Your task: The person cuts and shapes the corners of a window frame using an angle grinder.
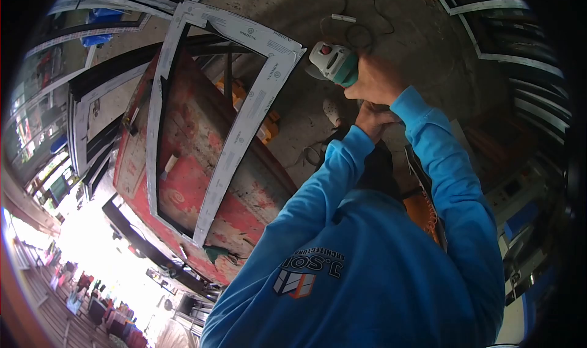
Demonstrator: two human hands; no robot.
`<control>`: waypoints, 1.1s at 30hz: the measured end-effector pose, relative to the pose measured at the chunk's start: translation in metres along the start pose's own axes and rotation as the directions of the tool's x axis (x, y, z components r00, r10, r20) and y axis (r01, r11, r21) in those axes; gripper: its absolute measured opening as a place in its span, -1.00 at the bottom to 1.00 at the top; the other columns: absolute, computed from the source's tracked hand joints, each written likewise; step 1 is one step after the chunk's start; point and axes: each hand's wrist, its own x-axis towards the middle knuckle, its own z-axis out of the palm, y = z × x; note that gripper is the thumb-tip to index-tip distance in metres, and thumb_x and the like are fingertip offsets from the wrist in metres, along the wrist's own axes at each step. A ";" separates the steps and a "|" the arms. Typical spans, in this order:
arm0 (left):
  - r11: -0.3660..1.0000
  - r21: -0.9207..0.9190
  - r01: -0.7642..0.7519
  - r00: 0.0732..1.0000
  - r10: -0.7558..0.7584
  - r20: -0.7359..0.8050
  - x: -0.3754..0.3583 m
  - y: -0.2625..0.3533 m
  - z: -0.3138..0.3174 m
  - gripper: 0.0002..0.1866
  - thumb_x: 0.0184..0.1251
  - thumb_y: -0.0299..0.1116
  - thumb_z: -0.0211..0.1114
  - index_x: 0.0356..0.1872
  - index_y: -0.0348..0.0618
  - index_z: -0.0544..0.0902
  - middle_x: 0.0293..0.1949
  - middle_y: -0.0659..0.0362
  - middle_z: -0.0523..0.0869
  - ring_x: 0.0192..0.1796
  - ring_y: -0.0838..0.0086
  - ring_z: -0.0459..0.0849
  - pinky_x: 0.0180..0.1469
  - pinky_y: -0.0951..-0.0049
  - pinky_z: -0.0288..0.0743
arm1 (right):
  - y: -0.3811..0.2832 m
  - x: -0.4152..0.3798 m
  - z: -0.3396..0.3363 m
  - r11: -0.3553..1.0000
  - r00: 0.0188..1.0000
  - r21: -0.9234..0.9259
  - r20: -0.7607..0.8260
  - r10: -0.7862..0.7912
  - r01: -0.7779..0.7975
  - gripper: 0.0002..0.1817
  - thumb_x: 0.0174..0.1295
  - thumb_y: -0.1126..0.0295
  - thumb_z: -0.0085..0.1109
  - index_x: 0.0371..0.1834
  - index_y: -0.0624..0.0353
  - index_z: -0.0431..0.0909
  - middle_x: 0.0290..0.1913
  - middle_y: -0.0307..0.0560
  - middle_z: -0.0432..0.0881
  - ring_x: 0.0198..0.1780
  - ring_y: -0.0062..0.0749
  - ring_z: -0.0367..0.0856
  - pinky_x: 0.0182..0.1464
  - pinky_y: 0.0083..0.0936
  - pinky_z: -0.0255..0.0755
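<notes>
My right hand point(380, 79) is wrapped round the teal body of an angle grinder point(333, 61), which has a light grey head with a red button. Part of its disc shows at the head's lower left. Just below, my left hand point(372, 120) is curled close to my right wrist; what its fingers hold, if anything, is hidden. To the left of the grinder's head, a small gap away, is the upper right corner of a metal frame point(238, 143) covered in printed white film. The frame lies tilted across a worn red workbench point(183, 192).
A cord point(361, 36) with a white piece loops on the floor beyond the grinder. More framed panels point(489, 7) stand at the upper right and along the left. Yellow items point(268, 127) sit beside the bench. An orange coiled hose point(433, 216) is by my right arm.
</notes>
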 end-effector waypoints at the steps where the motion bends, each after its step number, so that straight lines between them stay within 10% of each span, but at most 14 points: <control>1: 1.000 0.001 -0.001 1.000 0.001 0.000 0.001 -0.001 -0.002 -0.45 0.05 -0.72 0.42 0.13 -0.29 0.50 -0.07 0.01 0.74 -0.09 0.17 0.79 -0.02 0.15 0.72 | 0.002 0.002 0.001 1.000 1.000 0.000 0.000 -0.001 0.001 -0.40 -0.26 0.25 0.46 -0.10 0.38 0.59 -0.24 0.33 0.72 -0.16 0.18 0.74 -0.06 -0.12 0.65; 33: 0.995 -0.048 -0.085 0.994 0.088 0.060 0.010 -0.009 -0.003 -0.41 -0.05 -0.83 0.38 0.11 -0.32 0.53 -0.01 -0.03 0.72 -0.02 0.14 0.77 0.04 0.13 0.70 | 0.011 0.002 0.007 0.999 0.995 -0.018 -0.086 -0.050 0.048 -0.27 -0.23 0.28 0.48 0.08 0.37 0.44 -0.20 0.35 0.69 -0.15 0.26 0.71 -0.09 -0.08 0.60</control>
